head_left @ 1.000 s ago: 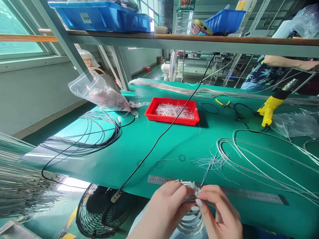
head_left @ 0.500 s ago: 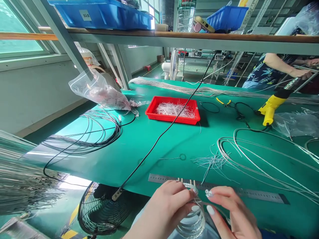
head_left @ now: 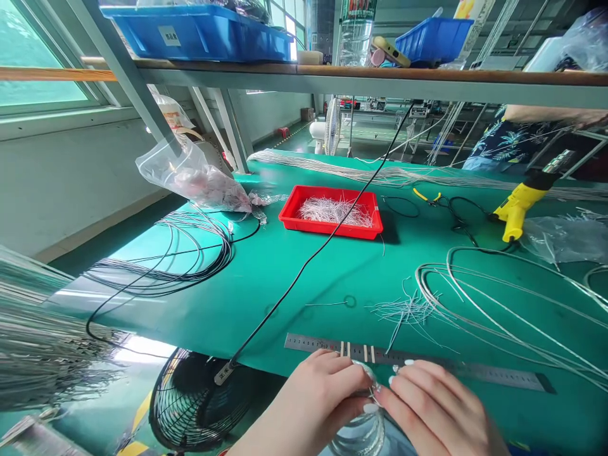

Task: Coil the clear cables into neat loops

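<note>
Left hand: the left hand (head_left: 316,399) sits at the worktop's near edge; its fingers (head_left: 342,373) curl closed around the upper part of the coil of clear-sheathed wire (head_left: 363,437); they appear clamped on it, though the palm side is hidden.

Right hand: the right hand (head_left: 439,405) faces the left hand across the coil; its fingers (head_left: 418,380) are held close together and bent inward; the tips reach the top of the coil, but whether they pinch a strand is hidden.

Coil: it stands upright between both hands, just beyond the worktop's near edge; its lower loops hang below the hands, and its top rises just short of the steel ruler (head_left: 475,370).

Handling: a firm, close hold near the fingertips looks best here, since springy wire could slip free; the loops seem easiest to keep even with the left hand steady and the right hand doing the fine work.

Near the hands: the ruler lies along the near edge of the green worktop (head_left: 266,285), with pale tape markers (head_left: 356,351) across it; loose wire snippets (head_left: 408,310) lie just beyond it.

Rest: a red tray (head_left: 327,229) holds cut wires (head_left: 332,212); a yellow heat gun (head_left: 515,209) and yellow-handled pliers (head_left: 425,195) lie toward the far right; a black cable coil (head_left: 190,253) lies left; a co-worker's arm (head_left: 551,114) shows at far right.
</note>
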The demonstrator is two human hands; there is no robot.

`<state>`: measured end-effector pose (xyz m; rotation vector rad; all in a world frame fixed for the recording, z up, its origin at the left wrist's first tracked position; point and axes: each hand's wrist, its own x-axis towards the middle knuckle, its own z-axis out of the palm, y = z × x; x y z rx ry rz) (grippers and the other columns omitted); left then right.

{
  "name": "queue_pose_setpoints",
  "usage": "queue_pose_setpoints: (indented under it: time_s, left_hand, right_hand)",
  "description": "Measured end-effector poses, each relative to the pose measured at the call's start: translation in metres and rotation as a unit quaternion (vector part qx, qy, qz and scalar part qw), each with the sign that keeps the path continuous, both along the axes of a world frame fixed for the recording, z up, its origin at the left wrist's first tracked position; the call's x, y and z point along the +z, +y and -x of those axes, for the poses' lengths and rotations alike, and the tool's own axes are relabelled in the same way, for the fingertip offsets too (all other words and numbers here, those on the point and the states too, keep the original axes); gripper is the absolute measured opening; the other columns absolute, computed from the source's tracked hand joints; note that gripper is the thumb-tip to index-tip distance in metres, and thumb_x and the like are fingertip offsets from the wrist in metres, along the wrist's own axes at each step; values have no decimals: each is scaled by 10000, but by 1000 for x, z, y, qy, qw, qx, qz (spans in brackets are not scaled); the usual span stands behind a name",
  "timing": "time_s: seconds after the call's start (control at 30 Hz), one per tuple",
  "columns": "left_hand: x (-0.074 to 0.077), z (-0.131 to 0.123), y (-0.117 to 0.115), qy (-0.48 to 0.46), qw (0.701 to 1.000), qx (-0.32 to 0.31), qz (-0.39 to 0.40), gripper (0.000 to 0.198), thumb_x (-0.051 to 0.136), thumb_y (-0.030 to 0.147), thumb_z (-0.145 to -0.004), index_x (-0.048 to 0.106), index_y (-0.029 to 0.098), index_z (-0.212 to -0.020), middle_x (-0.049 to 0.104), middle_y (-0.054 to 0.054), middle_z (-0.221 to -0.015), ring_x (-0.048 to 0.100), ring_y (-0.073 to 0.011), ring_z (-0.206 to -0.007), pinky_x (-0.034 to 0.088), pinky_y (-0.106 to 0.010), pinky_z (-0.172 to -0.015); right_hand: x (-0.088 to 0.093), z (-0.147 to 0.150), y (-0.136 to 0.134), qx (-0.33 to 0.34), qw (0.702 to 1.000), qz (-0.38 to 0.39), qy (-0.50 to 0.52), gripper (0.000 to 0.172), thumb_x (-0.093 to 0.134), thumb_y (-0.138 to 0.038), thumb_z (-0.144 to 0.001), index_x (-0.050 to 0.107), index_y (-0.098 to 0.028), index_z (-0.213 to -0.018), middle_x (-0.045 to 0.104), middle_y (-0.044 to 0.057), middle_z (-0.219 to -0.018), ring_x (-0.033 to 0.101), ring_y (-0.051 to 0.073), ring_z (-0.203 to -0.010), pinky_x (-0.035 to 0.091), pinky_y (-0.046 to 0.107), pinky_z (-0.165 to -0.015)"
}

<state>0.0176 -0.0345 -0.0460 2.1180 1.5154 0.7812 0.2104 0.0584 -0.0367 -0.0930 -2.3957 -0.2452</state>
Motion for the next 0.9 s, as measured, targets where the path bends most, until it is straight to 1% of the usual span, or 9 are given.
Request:
queue_pose_setpoints:
  time_s: [0.07, 0.2, 0.3, 0.37, 0.47, 0.57, 0.7, 0.8, 0.9]
  left_hand:
    - [-1, -1, 0, 12, 1000, 3, -1, 96, 487, 251, -983, 511, 213, -898, 606, 9, -801, 562, -154, -740, 413, -249, -676]
    - [-5, -4, 0, 61, 998, 8, 2, 105, 523, 265, -967, 502, 201, -885, 628, 1, -798, 587, -168, -729, 447, -269, -676]
    - [-14, -6, -3, 97, 995, 16, -2, 124, 612, 217, -915, 492, 192, -904, 653, -16, -821, 609, -178, -712, 478, -278, -667]
    - [-22, -5, -5, 101, 995, 17, -17, 157, 622, 166, -898, 486, 182, -974, 675, -47, -891, 629, -186, -733, 502, -279, -665]
    - [-33, -2, -7, 105, 993, 23, -49, 180, 562, 183, -931, 466, 163, -1083, 684, -88, -958, 651, -197, -773, 534, -278, -669]
    - [-36, 0, -7, 128, 988, 24, -87, 108, 416, 252, -1003, 487, 170, -1012, 681, -67, -877, 634, -182, -708, 543, -283, -661]
    - [-33, -6, -2, 154, 972, 46, -169, 363, 190, 277, -1042, 504, 180, -887, 629, -16, -707, 602, -155, -596, 555, -304, -712]
    - [-31, -11, 0, 160, 960, 88, -212, 374, 190, 283, -1046, 514, 175, -894, 620, 7, -674, 628, -144, -588, 552, -322, -783]
    - [-31, -13, 1, 157, 954, 113, -228, 334, 230, 284, -1049, 527, 166, -953, 644, 20, -693, 657, -137, -609, 538, -324, -812]
  right_hand:
    - [-2, 2, -1, 2, 1000, -9, -3, 280, 464, -116, -942, 711, -216, -854, 739, 3, -755, 694, 143, -664, 567, 271, -673]
    - [-5, 10, -2, 12, 999, -44, -18, 348, 396, -45, -872, 698, -186, -772, 731, 10, -701, 681, 152, -577, 575, 309, -608]
    - [-8, 15, -3, 4, 998, -52, -35, 385, 357, -4, -824, 687, -191, -758, 732, 8, -704, 661, 140, -542, 569, 302, -609]
    - [-12, 19, -4, -8, 998, -47, -29, 393, 348, 9, -815, 677, -197, -754, 725, -2, -692, 650, 131, -536, 558, 290, -623]
    - [-23, 26, -7, -34, 999, -25, 28, 387, 342, 8, -841, 654, -198, -741, 700, -12, -659, 631, 126, -539, 527, 287, -655]
    - [-35, 33, -12, -66, 992, 18, 109, 385, 332, -13, -892, 633, -186, -729, 667, -3, -641, 609, 129, -560, 492, 290, -679]
    - [-45, 36, -17, -88, 989, 48, 113, 327, 376, -24, -897, 638, -171, -767, 661, 20, -686, 598, 138, -607, 471, 289, -703]
    - [-48, 35, -21, -129, 985, 43, 106, 318, 376, -7, -880, 640, -171, -813, 671, 35, -720, 602, 151, -626, 463, 301, -724]
    - [-52, 35, -23, -153, 982, 36, 108, 315, 363, -9, -875, 630, -167, -823, 667, 46, -714, 603, 158, -612, 453, 301, -689]
